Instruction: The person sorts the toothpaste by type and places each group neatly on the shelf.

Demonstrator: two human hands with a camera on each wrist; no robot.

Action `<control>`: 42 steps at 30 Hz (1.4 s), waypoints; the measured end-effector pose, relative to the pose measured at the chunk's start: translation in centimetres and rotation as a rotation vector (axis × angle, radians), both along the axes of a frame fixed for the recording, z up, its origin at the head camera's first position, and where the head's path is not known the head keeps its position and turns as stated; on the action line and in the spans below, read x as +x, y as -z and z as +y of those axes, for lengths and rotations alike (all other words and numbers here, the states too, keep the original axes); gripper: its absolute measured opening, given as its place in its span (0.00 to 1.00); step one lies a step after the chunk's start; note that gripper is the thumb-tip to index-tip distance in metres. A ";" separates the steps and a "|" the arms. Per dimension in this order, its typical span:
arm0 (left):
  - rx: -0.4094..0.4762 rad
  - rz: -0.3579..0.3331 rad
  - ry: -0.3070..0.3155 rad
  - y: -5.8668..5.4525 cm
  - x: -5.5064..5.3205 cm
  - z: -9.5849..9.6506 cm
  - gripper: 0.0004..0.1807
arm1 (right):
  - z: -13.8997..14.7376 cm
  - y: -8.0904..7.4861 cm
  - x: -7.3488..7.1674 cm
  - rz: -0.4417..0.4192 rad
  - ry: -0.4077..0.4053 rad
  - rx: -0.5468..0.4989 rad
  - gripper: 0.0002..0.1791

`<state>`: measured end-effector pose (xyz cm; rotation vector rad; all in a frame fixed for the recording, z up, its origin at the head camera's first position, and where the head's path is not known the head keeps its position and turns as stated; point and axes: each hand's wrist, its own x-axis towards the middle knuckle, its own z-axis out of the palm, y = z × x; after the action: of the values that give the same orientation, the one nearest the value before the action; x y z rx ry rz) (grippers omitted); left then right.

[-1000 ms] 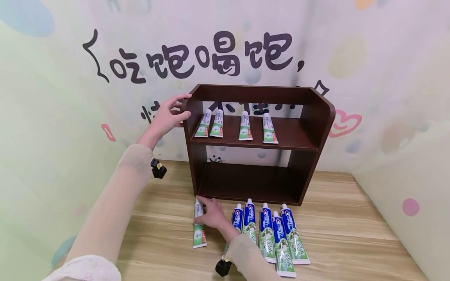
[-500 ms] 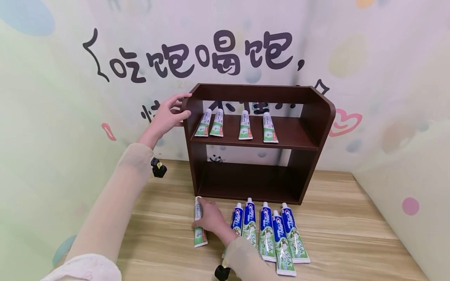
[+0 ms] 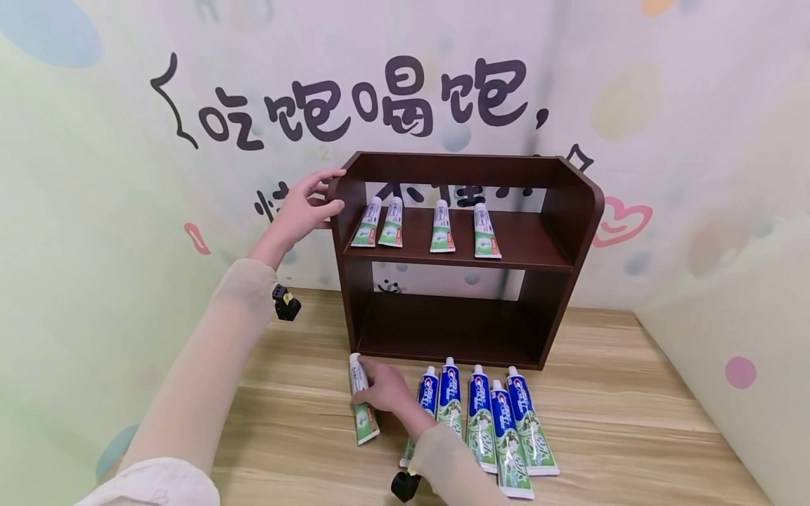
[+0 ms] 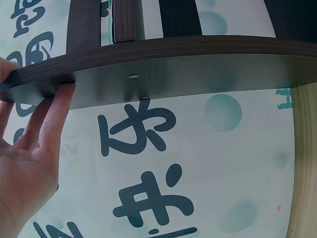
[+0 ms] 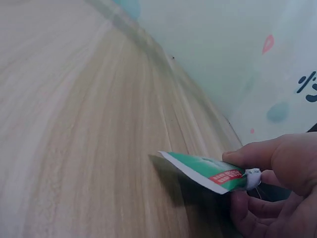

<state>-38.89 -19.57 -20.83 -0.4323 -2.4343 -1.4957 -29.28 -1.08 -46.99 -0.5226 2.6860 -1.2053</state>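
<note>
Head: tube (image 3: 365, 420) in right hand (image 3: 387, 388)

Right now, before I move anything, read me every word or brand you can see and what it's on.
"吃饱喝饱," across the wall; the line below is partly hidden.
"Crest" on the blue-and-green tubes; their lower lettering is too blurred.
White-and-green tubes on the rack: print too small to read.
Tube in the right hand: red label, too blurred to read.

Our left arm (image 3: 196, 379) reaches forward, the left hand (image 3: 300, 211) raised and gripping, fingers (image 4: 58, 119) parted; our right hand (image 3: 384, 388) sits lower, thumb (image 5: 252, 153) and fingers curled in a pinch.
</note>
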 end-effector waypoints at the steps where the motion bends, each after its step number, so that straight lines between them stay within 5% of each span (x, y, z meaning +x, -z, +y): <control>1: -0.001 0.000 -0.001 0.0 0.0 0.0 0.31 | 0.1 0.0 0.0 -0.010 0.005 -0.022 0.45; 13: 0.005 0.005 0.012 -0.1 0.4 0.2 0.30 | 1.1 -1.2 0.2 -0.123 -0.009 -0.336 0.42; 21: -0.008 0.012 0.006 -0.1 0.4 0.2 0.31 | 1.6 -2.1 0.1 -0.168 0.023 -0.384 0.43; 42: -0.027 0.010 -0.015 -0.1 0.6 0.2 0.30 | 3.6 -5.4 0.9 -0.094 0.015 -0.451 0.43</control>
<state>-38.33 -19.40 -20.70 -0.4253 -2.4478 -1.4526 -28.40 2.47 -41.58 -0.4845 2.3417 -1.8017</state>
